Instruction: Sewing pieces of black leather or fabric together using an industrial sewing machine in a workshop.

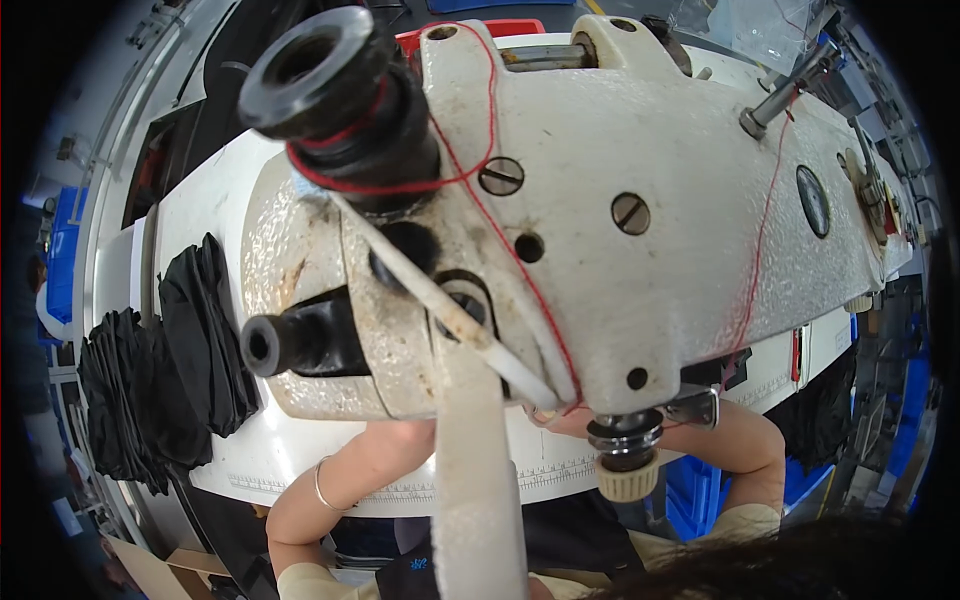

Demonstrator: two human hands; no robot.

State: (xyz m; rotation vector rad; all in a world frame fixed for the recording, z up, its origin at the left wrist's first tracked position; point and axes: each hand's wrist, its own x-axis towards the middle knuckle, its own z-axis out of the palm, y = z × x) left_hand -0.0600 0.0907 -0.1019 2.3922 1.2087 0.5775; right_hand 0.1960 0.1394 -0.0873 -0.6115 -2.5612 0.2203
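Observation:
A white sewing machine head fills most of the view and covers what lies under it. My left forearm, with a thin bracelet at the wrist, reaches in beneath it. Just the back edge of my left hand shows; its fingers are hidden. From the other side my right forearm bends inward behind the tension knob. A sliver of my right hand appears below the machine, fingers out of sight. What either hand touches cannot be made out. Red thread runs over the machine.
Black folded fabric pieces lie stacked on the white table at the left. More black fabric hangs at the right edge. A ruler strip follows the near edge. Blue bins stand below. A red tray sits behind.

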